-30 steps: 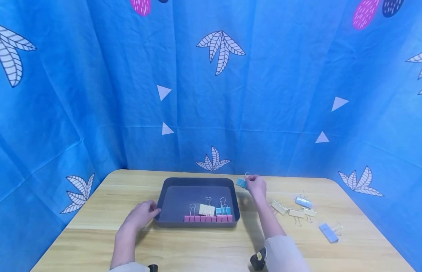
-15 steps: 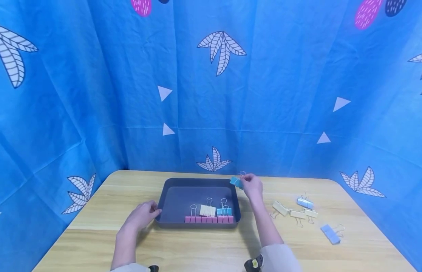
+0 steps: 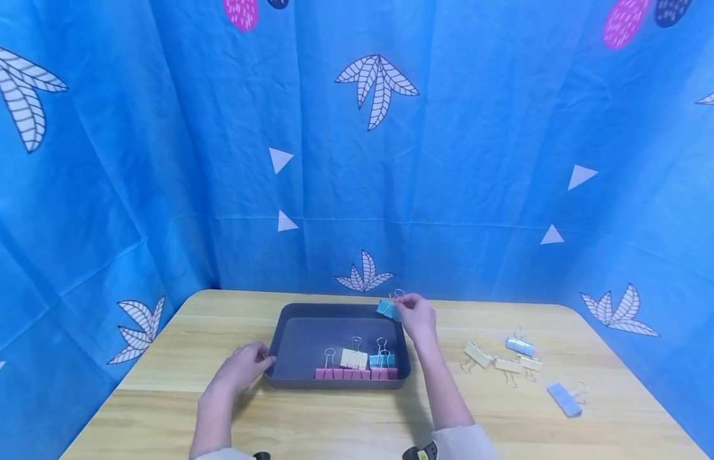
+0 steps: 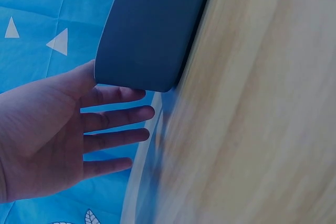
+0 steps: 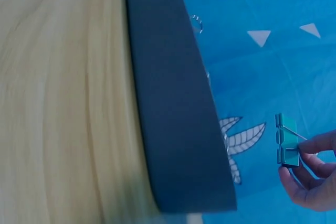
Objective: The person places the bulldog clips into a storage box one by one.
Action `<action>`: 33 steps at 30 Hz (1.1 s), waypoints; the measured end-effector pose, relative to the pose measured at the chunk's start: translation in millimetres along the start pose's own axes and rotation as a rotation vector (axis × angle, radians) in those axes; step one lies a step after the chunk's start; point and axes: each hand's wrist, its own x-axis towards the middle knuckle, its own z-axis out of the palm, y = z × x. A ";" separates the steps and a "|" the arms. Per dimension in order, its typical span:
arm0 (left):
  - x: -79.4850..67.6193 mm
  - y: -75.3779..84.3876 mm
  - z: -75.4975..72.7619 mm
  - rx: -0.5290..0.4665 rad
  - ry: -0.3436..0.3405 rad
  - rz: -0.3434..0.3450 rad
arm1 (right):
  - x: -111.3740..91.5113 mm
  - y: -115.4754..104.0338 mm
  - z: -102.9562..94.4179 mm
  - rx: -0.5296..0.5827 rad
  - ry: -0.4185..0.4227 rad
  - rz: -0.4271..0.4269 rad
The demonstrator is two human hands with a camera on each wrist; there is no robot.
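Observation:
My left hand (image 3: 238,369) is at the left front corner of a dark grey tray (image 3: 316,335). Its thumb hooks over the rim; in the left wrist view the other fingers (image 4: 118,116) stretch out straight, the index against the outer wall. Between thumb and fingertips, my right hand (image 3: 418,317) pinches a teal binder clip (image 5: 287,140) above the tray's back right corner. Three pink binder clips (image 3: 357,374) line the front wall inside the tray. Behind them sit a cream binder clip (image 3: 353,359) and another teal clip (image 3: 382,360), handles upward.
Right of the tray, several binder clips lie loose on the wooden table (image 3: 310,421): cream ones (image 3: 508,365), a shiny light blue one (image 3: 520,345) and a pale blue one (image 3: 564,400) nearer the front. A blue patterned curtain (image 3: 357,191) surrounds the table's back and sides.
My right hand has carried the teal clip leftward, from beside the tray to over its back right corner. The left hand keeps its place on the tray.

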 end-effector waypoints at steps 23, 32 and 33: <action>-2.8 -2.0 2.5 -0.011 0.007 -0.007 | -21.8 -17.0 16.9 0.077 -0.087 -0.067; -0.4 0.0 2.3 0.002 -0.011 -0.006 | -34.8 -22.1 26.5 0.045 -0.149 -0.099; 0.1 0.7 2.4 0.005 -0.012 -0.005 | -35.6 -22.3 27.3 0.034 -0.145 -0.104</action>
